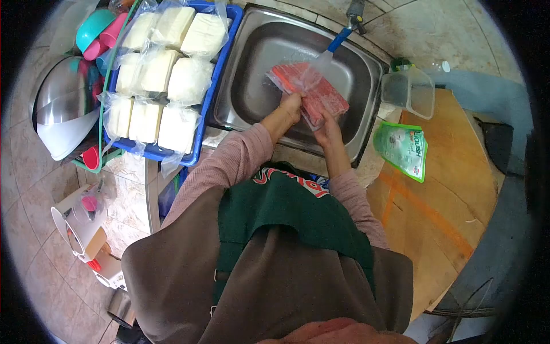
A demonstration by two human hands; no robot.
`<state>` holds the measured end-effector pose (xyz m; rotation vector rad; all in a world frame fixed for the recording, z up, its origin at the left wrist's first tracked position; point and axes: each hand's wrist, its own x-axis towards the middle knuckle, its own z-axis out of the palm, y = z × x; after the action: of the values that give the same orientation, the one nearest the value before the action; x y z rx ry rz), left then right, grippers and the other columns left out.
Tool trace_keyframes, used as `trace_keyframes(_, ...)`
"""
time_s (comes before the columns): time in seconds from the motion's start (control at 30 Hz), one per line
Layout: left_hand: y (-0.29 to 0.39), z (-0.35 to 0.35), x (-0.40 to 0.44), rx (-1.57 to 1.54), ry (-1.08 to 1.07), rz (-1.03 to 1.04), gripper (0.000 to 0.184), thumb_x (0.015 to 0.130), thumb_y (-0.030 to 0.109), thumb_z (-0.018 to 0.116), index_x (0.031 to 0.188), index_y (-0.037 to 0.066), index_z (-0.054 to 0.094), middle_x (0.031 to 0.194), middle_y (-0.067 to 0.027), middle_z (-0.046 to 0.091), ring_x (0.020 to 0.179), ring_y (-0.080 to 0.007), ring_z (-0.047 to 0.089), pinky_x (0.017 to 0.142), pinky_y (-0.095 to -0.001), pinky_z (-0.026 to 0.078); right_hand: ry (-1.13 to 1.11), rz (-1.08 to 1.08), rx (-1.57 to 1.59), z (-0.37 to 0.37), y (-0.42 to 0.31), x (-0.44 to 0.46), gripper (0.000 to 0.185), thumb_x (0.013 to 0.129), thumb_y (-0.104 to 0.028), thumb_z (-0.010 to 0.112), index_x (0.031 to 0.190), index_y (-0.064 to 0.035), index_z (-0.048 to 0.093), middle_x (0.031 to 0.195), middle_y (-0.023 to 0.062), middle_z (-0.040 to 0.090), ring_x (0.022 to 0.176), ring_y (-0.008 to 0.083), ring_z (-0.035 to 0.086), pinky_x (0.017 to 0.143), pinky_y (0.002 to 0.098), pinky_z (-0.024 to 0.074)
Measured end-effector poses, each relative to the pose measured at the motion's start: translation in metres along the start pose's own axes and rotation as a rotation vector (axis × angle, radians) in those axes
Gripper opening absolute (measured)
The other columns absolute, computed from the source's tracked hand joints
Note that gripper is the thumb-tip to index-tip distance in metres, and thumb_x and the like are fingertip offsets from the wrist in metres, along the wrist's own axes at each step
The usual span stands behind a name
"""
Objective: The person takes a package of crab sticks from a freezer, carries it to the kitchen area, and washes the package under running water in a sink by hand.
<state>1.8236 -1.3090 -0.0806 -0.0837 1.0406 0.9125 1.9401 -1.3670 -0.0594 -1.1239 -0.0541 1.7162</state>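
Observation:
A flat red block in clear plastic wrap (323,100) is held over the metal sink (243,86), tilted. My left hand (291,108) grips its near left edge. Along its lower edge, my right hand (327,131) has hold of it too. Water falls from the faucet with a blue nozzle (341,39) onto the top of the block. My fingertips are partly hidden beneath the wrap.
Left of the sink, a blue tray (207,117) holds several bagged white blocks (190,80). Bowls (94,31) fill a rack at the far left. To the right are a clear container (408,92), a green pouch (401,150) and a wooden board (441,212).

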Motion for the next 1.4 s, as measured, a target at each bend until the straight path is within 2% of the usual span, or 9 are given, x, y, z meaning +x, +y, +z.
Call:
trace_keyframes(0.37, -0.023, -0.043, 0.037, 0.098, 0.006, -0.206, 0.025, 0.085, 0.016, 0.052, 0.107, 0.004, 0.052, 0.097, -0.0078, 0.06, 0.089, -0.0221, 0.058, 0.079, -0.0384, 0.049, 0.103, -0.055, -0.098, -0.004, 0.003, -0.003, 0.06, 0.076, 0.004, 0.057, 0.129, -0.0089, 0.033, 0.117, 0.0101, 0.049, 0.094, 0.0242, 0.056, 0.071, 0.035, 0.0507)
trace_keyframes(0.53, -0.01, -0.037, 0.019, 0.072, 0.036, -0.228, 0.025, 0.088, 0.02, 0.049, 0.106, 0.004, 0.053, 0.098, -0.0083, 0.06, 0.09, -0.0229, 0.058, 0.079, -0.039, 0.049, 0.217, -0.255, -0.14, 0.001, 0.012, -0.005, 0.071, 0.074, 0.011, 0.057, 0.132, -0.0133, 0.025, 0.127, 0.0121, 0.041, 0.114, 0.0292, 0.047, 0.091, 0.0426, 0.0468)
trace_keyframes(0.7, -0.019, -0.05, 0.037, 0.11, 0.033, -0.173, 0.027, 0.086, 0.022, 0.051, 0.108, 0.005, 0.052, 0.101, -0.0085, 0.059, 0.093, -0.023, 0.057, 0.081, -0.0389, 0.047, 0.175, -0.243, -0.128, 0.004, 0.008, -0.009, 0.074, 0.073, 0.012, 0.058, 0.133, -0.0148, 0.023, 0.129, 0.012, 0.039, 0.115, 0.0289, 0.046, 0.091, 0.0421, 0.0463)
trace_keyframes(0.8, -0.024, -0.052, 0.042, 0.193, 0.173, -0.015, 0.035, 0.082, 0.023, 0.057, 0.109, 0.002, 0.05, 0.109, -0.012, 0.055, 0.097, -0.026, 0.054, 0.088, -0.0414, 0.043, 0.191, -0.256, -0.171, 0.004, 0.008, -0.008, 0.076, 0.073, 0.012, 0.058, 0.134, -0.0154, 0.022, 0.129, 0.0116, 0.038, 0.116, 0.0284, 0.045, 0.092, 0.0414, 0.0459)
trace_keyframes(0.87, 0.0, -0.021, -0.013, 0.928, 0.578, 0.534, 0.051, 0.077, 0.022, 0.06, 0.12, -0.001, 0.044, 0.123, -0.0173, 0.046, 0.11, -0.0338, 0.046, 0.097, -0.0421, 0.035, 0.223, -0.267, -0.201, -0.001, 0.009, -0.005, 0.077, 0.073, 0.012, 0.058, 0.135, -0.0155, 0.021, 0.129, 0.0113, 0.038, 0.116, 0.0281, 0.045, 0.092, 0.0411, 0.0456)
trace_keyframes(0.9, -0.001, -0.025, -0.008, 0.927, 0.577, 0.532, 0.051, 0.077, 0.022, 0.06, 0.12, -0.001, 0.044, 0.123, -0.0173, 0.046, 0.11, -0.0338, 0.046, 0.097, -0.0421, 0.035, 0.209, -0.279, -0.225, -0.002, 0.01, -0.005, 0.078, 0.072, 0.012, 0.059, 0.135, -0.0154, 0.021, 0.129, 0.0114, 0.039, 0.116, 0.0276, 0.045, 0.092, 0.0408, 0.0455)
trace_keyframes(1.0, 0.003, -0.031, -0.005, 1.397, 0.302, 0.927, 0.059, 0.076, 0.025, 0.059, 0.125, 0.0, 0.036, 0.128, -0.0268, 0.036, 0.122, -0.0421, 0.031, 0.103, -0.0496, 0.023, 0.138, -0.296, -0.251, 0.0, 0.009, -0.006, 0.082, 0.071, 0.012, 0.059, 0.136, -0.0159, 0.018, 0.13, 0.0117, 0.037, 0.117, 0.0275, 0.043, 0.093, 0.04, 0.0438)
trace_keyframes(1.07, 0.007, -0.018, -0.022, 1.742, -0.114, 0.728, 0.061, 0.083, 0.035, 0.051, 0.133, 0.006, 0.031, 0.137, -0.0229, 0.027, 0.129, -0.042, 0.02, 0.104, -0.0547, 0.017, 0.081, -0.304, -0.255, 0.005, 0.007, -0.009, 0.086, 0.07, 0.012, 0.059, 0.138, -0.0165, 0.015, 0.131, 0.0119, 0.035, 0.118, 0.0278, 0.042, 0.093, 0.0395, 0.0423)
trace_keyframes(1.4, 0.011, -0.024, 0.01, 1.929, -0.271, 0.455, 0.064, 0.087, 0.058, 0.026, 0.141, 0.024, 0.021, 0.148, -0.0117, 0.011, 0.135, -0.0384, 0.007, 0.107, -0.052, 0.007, 0.074, -0.374, -0.338, -0.003, 0.007, -0.006, 0.078, 0.071, 0.009, 0.061, 0.135, -0.0142, 0.023, 0.127, 0.0098, 0.041, 0.114, 0.0258, 0.046, 0.092, 0.0381, 0.0445)
